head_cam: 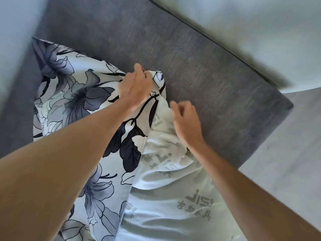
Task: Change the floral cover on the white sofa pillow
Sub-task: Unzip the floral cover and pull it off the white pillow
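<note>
Head view: on a grey sofa seat [199, 63], a person's left hand [134, 86] bunches and grips the far corner of the floral cover [83, 105], while the right hand [185, 122], fingers loosely curled and holding nothing, hovers at the exposed white pillow [166, 188]. The pillow's long axis runs from the person toward that gripped corner, its bared side lying under the right arm, which looks nearer to it.
</note>
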